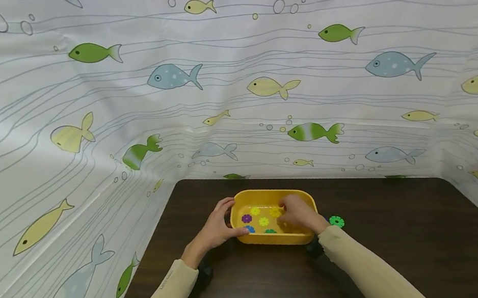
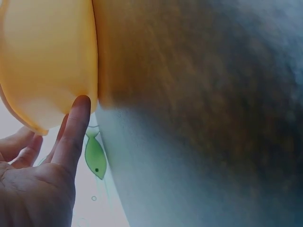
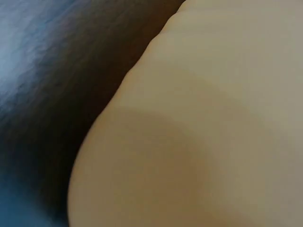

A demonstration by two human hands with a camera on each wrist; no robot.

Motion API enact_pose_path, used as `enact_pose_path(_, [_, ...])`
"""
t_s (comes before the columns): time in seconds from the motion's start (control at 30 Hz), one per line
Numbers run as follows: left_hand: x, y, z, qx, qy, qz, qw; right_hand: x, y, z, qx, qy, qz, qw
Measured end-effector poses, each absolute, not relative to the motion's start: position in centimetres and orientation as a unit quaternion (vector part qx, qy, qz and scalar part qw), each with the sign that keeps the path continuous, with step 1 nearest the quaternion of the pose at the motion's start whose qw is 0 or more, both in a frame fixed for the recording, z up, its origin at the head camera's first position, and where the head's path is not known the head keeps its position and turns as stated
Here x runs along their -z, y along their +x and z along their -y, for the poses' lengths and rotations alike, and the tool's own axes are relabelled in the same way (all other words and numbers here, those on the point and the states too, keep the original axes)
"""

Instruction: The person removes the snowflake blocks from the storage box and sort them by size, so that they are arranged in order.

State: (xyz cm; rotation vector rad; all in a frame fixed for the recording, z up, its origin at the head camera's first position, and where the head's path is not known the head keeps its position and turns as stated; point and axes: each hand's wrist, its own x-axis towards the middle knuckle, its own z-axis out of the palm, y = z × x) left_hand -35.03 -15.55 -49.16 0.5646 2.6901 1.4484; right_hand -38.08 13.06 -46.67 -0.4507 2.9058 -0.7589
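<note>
Gripping the left end of the yellow basin (image 1: 260, 198), the left hand (image 1: 217, 228) sets its thumb over the near rim and its fingers against the far left corner; the left wrist view shows fingertips touching the outer wall. The basin rests upright on the dark table (image 1: 260, 290). The right hand (image 1: 299, 211) reaches over the right part of the basin, fingers bent downward inside it; whether they pinch a piece cannot be told. The two hands are apart. Flower-shaped pieces lie in the basin: a purple piece (image 1: 247, 218) toward the left, a blue piece (image 1: 249, 229) just beside the left thumb, a green piece (image 1: 270, 231) at the near wall, and yellow pieces (image 1: 255, 211) across the middle, one near the right fingers. Outside, a bright green piece (image 1: 336, 221) lies right of the basin, beside the right forearm. A fish-patterned sheet (image 1: 226, 32) rises behind the table.
</note>
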Motion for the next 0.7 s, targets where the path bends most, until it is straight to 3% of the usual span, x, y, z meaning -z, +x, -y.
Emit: enact_pose_path(0.7, [49.1,-35.1,15.6,-0.467,0.186,-0.864,0.027,48.0,-38.8,-11.8,0.269,-0.094,-0.957,0.047])
